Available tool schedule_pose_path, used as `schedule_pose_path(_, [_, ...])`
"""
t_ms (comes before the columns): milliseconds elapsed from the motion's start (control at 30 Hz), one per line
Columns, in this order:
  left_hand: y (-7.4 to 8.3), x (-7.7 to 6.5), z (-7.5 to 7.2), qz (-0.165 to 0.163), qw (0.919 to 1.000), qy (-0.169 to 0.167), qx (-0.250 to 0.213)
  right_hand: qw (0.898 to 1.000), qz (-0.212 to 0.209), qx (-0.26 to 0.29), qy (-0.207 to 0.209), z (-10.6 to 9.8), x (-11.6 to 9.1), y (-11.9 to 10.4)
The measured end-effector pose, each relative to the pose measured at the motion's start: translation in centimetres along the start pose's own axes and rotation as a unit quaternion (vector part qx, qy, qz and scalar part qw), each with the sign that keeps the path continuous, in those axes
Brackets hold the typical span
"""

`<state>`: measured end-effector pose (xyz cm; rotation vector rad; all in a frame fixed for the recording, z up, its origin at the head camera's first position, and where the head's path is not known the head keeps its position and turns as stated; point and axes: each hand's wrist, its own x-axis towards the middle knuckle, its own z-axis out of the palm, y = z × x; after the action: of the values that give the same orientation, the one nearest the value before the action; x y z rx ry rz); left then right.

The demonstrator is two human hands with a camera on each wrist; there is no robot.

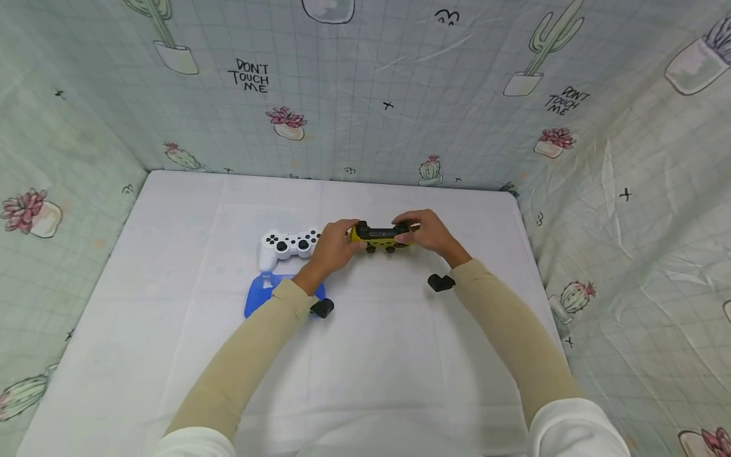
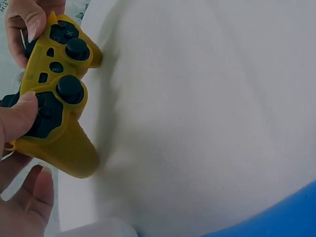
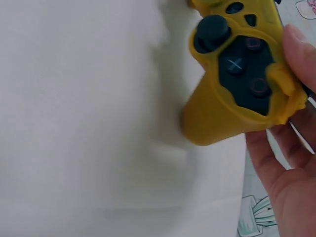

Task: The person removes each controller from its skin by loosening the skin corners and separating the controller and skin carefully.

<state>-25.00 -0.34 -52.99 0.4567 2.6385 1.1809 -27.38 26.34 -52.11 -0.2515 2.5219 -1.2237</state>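
Both hands hold a black game controller [image 1: 381, 233] in a yellow silicone cover [image 2: 74, 148], held above the table. My left hand [image 1: 333, 249] grips its left end, the thumb lying near the directional pad in the left wrist view. At the other end my right hand [image 1: 429, 233] grips the upper edge between thumb and fingers. In the right wrist view a corner of the cover [image 3: 282, 81] is bunched up beside the round button, and the handle below is wrapped in yellow. The controller's underside is hidden.
Left of my left hand lies a white game controller [image 1: 268, 254], partly behind that hand. A blue silicone cover [image 1: 259, 295] lies nearer, partly under my left forearm. A white cloth covers the table [image 1: 377, 355]; patterned curtains [image 1: 365, 82] stand around its back and sides.
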Motion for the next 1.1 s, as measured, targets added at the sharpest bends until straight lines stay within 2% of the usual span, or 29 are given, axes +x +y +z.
schedule_pose_path(100, [-0.2, 0.3, 0.2, 0.002, 0.9998, 0.012, -0.016, 0.998, 0.009, 0.057, 0.021, 0.2, -0.2, 0.3])
schedule_pose_path(267, [-0.2, 0.4, 0.0, 0.003, 0.9976, 0.019, -0.067, 0.993, 0.020, 0.107, 0.045, 0.2, -0.8, -0.1])
schedule_pose_path(400, [-0.1, 0.3, -0.3, -0.001, 0.9955, 0.007, -0.094, 0.991, 0.031, 0.125, 0.045, 0.2, -1.2, -0.2])
schedule_pose_path(633, [-0.1, 0.0, -0.4, 0.004, 0.9858, -0.017, -0.167, 0.985, 0.046, 0.162, 0.035, 0.1, -1.7, -0.5])
schedule_pose_path(767, [-0.1, -0.3, -0.4, 0.018, 0.9832, -0.022, -0.180, 0.980, 0.051, 0.190, 0.027, -0.1, -2.1, -0.9])
schedule_pose_path(1100, [-0.1, -0.6, -0.4, 0.037, 0.9814, -0.025, -0.187, 0.977, 0.052, 0.205, 0.023, 0.0, -2.4, -1.0])
